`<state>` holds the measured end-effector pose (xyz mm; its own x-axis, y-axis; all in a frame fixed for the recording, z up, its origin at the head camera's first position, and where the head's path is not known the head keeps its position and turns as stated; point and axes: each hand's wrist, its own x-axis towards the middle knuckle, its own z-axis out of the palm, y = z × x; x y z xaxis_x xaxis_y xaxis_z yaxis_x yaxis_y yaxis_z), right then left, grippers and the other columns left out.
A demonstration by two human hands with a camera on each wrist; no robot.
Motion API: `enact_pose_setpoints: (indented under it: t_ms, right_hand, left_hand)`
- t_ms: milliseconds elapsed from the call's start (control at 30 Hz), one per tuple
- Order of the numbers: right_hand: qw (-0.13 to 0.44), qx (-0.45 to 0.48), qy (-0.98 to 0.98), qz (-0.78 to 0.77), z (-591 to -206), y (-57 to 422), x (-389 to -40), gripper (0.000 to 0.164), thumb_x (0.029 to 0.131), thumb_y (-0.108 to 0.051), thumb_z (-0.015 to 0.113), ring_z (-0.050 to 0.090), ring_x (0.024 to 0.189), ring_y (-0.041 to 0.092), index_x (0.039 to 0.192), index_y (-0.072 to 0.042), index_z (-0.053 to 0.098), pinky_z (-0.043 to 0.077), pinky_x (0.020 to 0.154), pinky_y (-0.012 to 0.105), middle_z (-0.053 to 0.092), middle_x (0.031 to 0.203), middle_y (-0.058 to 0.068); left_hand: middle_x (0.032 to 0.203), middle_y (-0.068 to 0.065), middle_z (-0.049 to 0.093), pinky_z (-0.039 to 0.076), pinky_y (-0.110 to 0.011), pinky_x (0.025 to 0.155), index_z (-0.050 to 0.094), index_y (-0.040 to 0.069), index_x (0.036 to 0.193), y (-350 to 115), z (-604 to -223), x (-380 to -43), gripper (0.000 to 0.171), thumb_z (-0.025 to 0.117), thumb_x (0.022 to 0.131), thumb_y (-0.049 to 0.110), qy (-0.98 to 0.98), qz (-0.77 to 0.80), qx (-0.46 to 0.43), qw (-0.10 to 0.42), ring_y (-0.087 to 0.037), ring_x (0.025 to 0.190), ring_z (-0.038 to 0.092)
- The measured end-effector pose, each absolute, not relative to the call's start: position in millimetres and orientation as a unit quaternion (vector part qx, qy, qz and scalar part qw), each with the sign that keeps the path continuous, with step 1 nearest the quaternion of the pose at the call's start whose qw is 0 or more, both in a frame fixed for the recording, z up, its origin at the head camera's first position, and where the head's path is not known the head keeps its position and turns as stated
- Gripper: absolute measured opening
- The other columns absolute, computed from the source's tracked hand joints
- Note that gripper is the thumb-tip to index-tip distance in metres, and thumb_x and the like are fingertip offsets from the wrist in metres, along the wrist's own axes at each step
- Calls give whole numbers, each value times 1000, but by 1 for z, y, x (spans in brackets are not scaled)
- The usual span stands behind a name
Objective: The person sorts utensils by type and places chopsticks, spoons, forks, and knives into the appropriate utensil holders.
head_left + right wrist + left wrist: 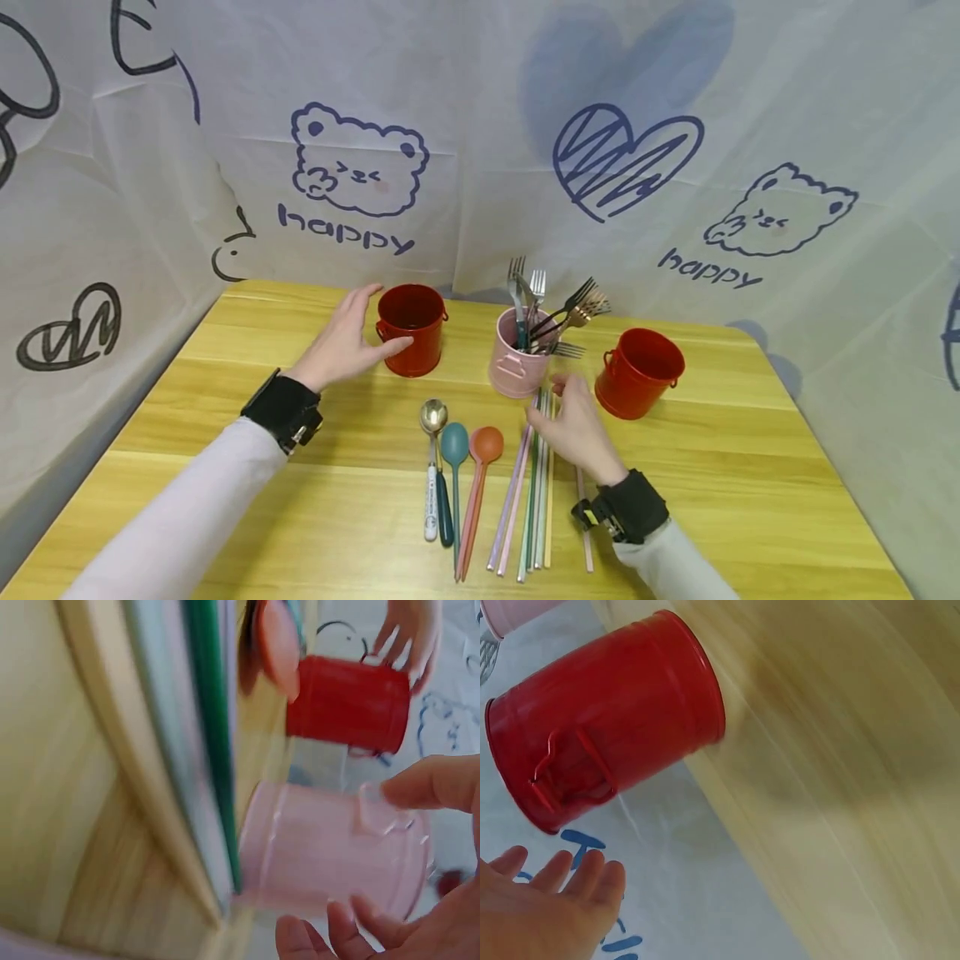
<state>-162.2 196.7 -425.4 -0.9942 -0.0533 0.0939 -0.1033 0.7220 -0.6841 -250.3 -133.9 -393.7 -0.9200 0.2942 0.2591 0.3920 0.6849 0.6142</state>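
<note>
My left hand (pixel 347 343) spreads around the near-left side of a red bucket (pixel 420 337) at the back left. In the left wrist view its fingers (pixel 592 881) are apart from the bucket's wall. My right hand (pixel 576 423) hovers at the front right of a pink bucket (pixel 512 375), over the far ends of several chopsticks (pixel 536 500). In the right wrist view its thumb is by the pink bucket's folded handle (pixel 379 814); whether it touches cannot be told. The hand holds nothing visible. Several forks (pixel 536 300) stand tines-up in the pink bucket.
Another red bucket (pixel 633 383) stands right of my right hand. In front lie a metal spoon (pixel 433 421), a teal spoon (pixel 455 446) and an orange spoon (pixel 487 446). One chopstick (pixel 587 542) lies apart under my right wrist. A drawn-on cloth (pixel 480 167) hangs behind the table.
</note>
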Motion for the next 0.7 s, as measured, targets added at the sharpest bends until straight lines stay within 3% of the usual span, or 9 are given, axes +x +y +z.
enact_pose_setpoints:
  t_ms: [100, 300, 467, 700]
  right_hand:
    - [20, 61, -929, 364, -421, 190, -153, 39, 79, -16, 67, 51, 93, 29, 112, 0, 54, 46, 79, 39, 52, 103, 14]
    - [-21, 119, -918, 378, -415, 177, -145, 3, 80, -10, 63, 50, 66, 17, 82, -8, 61, 41, 60, 29, 55, 73, 2]
    - [-71, 156, -925, 340, -418, 165, -143, 27, 82, -18, 62, 41, 45, 7, 57, -16, 54, 29, 46, 22, 42, 50, -9]
    - [-98, 190, -930, 299, -423, 149, -140, 40, 84, -26, 66, 38, 38, 5, 48, -18, 48, 26, 40, 21, 36, 43, -12]
  left_hand:
    - [148, -22, 27, 32, -60, 102, 20, 3, 147, -129, -395, -254, 102, 70, 75, 56, -914, -362, -176, 48, -38, 132, 31]
    - [145, -21, 32, 40, -55, 98, 19, 3, 148, -107, -395, -269, 111, 75, 69, 56, -920, -352, -163, 60, -37, 124, 39]
    - [145, -20, 32, 41, -56, 96, 18, 4, 148, -93, -393, -278, 115, 76, 65, 58, -931, -336, -134, 53, -37, 122, 41]
    - [142, -19, 36, 41, -53, 98, 18, 3, 148, -94, -398, -284, 115, 79, 64, 54, -921, -368, -123, 46, -35, 120, 44]
